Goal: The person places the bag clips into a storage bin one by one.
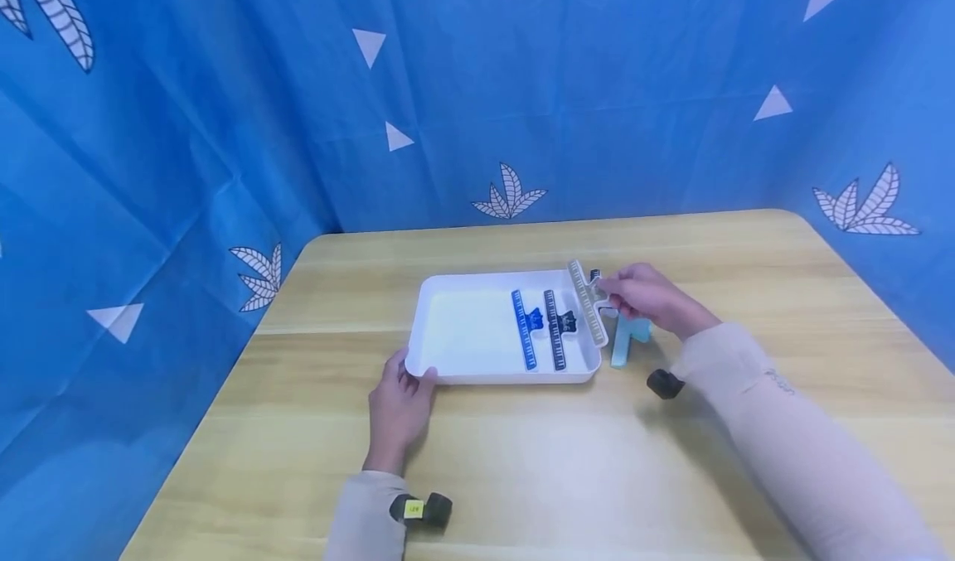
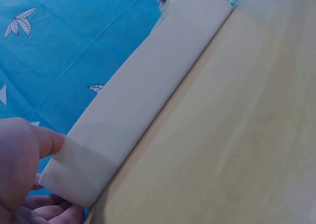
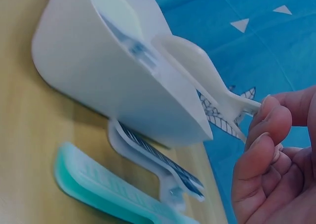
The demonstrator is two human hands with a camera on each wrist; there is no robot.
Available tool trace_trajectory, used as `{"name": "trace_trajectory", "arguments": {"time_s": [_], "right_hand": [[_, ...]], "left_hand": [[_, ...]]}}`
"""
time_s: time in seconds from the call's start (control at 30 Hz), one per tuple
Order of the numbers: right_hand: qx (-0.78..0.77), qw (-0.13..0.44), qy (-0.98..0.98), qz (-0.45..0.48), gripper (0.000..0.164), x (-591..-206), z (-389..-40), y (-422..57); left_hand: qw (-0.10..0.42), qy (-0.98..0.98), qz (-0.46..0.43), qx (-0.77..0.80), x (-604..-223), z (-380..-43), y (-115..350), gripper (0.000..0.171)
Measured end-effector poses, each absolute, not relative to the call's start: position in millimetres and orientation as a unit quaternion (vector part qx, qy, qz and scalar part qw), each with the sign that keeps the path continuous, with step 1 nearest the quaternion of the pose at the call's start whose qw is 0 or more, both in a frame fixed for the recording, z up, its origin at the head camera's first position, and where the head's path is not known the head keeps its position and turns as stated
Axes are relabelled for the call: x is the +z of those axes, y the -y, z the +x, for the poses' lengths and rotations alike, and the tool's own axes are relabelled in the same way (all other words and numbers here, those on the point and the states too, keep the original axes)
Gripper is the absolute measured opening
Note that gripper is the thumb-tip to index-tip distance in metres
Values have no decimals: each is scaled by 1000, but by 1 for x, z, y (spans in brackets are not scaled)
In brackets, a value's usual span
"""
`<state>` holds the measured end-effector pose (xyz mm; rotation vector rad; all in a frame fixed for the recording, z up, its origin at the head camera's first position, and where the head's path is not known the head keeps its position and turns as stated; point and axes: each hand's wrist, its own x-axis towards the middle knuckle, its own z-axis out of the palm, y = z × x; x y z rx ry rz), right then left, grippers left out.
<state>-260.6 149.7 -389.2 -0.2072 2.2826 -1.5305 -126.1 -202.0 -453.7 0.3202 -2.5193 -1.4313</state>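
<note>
A white tray [image 1: 466, 376] lies on the table, and my left hand [image 1: 400, 403] grips its front left corner, thumb on the outer wall [image 2: 118, 95]. Inside the tray, toward the right, are a blue clip [image 1: 525, 329] and a black clip [image 1: 555, 329], both with piano-key patterns. My right hand [image 1: 645, 296] pinches the handle of a whitish piano-key clip [image 1: 588, 302] above the tray's right rim. Below it on the table, outside the tray, sit a turquoise clip [image 3: 103, 179] and a dark-patterned clip [image 3: 155, 155]; the right hand partly hides these from the head view.
The wooden table [image 1: 522, 461] extends around the tray on all sides. A blue curtain [image 1: 597, 113] with leaf and triangle prints hangs behind and at the left. Each wrist carries a small black device, one [image 1: 421, 509] on the left sleeve, one [image 1: 664, 384] at the right.
</note>
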Motion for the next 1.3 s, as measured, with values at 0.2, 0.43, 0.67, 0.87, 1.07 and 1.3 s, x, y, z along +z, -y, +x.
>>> {"name": "trace_trajectory", "arguments": {"time_s": [0.2, 0.43, 0.67, 0.87, 1.07, 1.3], "right_hand": [[-546, 184, -814, -66, 29, -392, -268, -162], [-551, 177, -812, -78, 30, -389, -271, -168], [-550, 201, -807, -77, 29, -392, -263, -165], [-548, 198, -809, -82, 29, -393, -259, -155], [-544, 207, -810, -80, 28, -393, -255, -147], [-535, 200, -817, -74, 26, -394, -255, -152]], "left_hand": [[127, 860, 104, -483, -457, -124, 198, 63], [137, 858, 96, -486, -454, -130, 203, 64], [120, 863, 103, -480, -459, -126, 204, 64], [124, 868, 96, -470, -459, -124, 207, 64], [122, 872, 99, -463, -456, -121, 211, 63], [113, 867, 93, -476, -460, -123, 206, 65]]}}
